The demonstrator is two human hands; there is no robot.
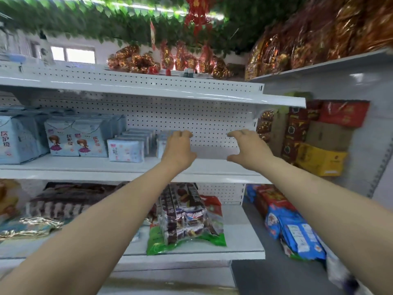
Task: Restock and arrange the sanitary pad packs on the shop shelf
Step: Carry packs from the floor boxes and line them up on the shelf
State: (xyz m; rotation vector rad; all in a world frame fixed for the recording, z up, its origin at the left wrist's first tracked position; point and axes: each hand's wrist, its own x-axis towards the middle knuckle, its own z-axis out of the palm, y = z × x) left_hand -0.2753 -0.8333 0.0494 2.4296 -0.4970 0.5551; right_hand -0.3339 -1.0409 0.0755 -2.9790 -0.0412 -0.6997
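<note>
Pale blue sanitary pad packs stand on the left part of the white middle shelf (212,165). Large packs (14,139) are at the far left, cartoon-girl packs (76,139) come after them, and a row of small flat packs (125,150) follows. Another small pack row (162,139) sits partly behind my left hand (178,147). That hand reaches in beside this row with fingers bent and holds nothing. My right hand (248,145) is raised over the bare right part of the shelf, thumb and fingers spread apart, holding nothing.
A white shelf (170,90) overhangs just above my hands, with red and gold wrapped goods on top. Below, a lower shelf holds a green snack bag (187,222) and brown packs. To the right stand yellow and red boxes (319,158) and blue packs (297,231).
</note>
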